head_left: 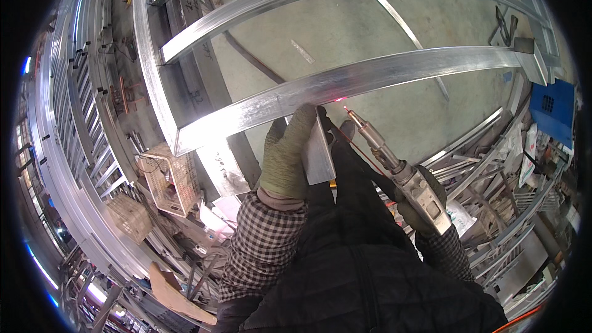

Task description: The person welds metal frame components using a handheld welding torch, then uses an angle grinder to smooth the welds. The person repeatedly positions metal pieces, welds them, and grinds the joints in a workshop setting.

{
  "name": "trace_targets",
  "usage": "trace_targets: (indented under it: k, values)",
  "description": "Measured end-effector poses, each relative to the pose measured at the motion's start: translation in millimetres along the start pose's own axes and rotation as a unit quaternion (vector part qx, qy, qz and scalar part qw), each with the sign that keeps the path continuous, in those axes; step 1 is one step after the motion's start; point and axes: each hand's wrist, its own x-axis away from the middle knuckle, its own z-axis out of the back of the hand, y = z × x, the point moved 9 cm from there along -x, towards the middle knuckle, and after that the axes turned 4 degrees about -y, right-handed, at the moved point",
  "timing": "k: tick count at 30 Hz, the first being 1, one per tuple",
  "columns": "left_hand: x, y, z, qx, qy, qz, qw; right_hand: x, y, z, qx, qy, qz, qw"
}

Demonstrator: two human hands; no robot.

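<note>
Metal plate (318, 151) is gripped upright against the frame rail (345, 80) by your left hand (285, 154); your right hand (425, 206) is wrapped around the welding torch (394, 163). Next, judge the tip onto the joint steadily.

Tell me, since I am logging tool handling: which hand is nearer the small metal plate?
Left. The left hand grips the small metal plate against the frame bar. The right hand sits off to its right, holding the welding torch.
</note>
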Motion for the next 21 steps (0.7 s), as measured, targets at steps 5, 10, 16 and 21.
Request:
trace_targets:
  k: [5, 10, 16, 21]
  values:
    - [-3, -2, 1, 0.038, 0.006, 0.013, 0.999, -2, 0, 1, -0.007, 0.010, 0.014, 1.000]
    - [-5, 4, -3, 0.025, -0.014, -0.018, 0.999, -8, -3, 5, -0.092, 0.014, -0.025, 0.995]
    - [-4, 4, -5, 0.008, -0.040, 0.009, 0.999, -25, -24, 9, -0.102, -0.016, 0.075, 0.992]
    - [-5, 11, -8, 0.011, -0.025, -0.035, 0.999, -40, -24, 6, -0.133, -0.021, 0.147, 0.980]
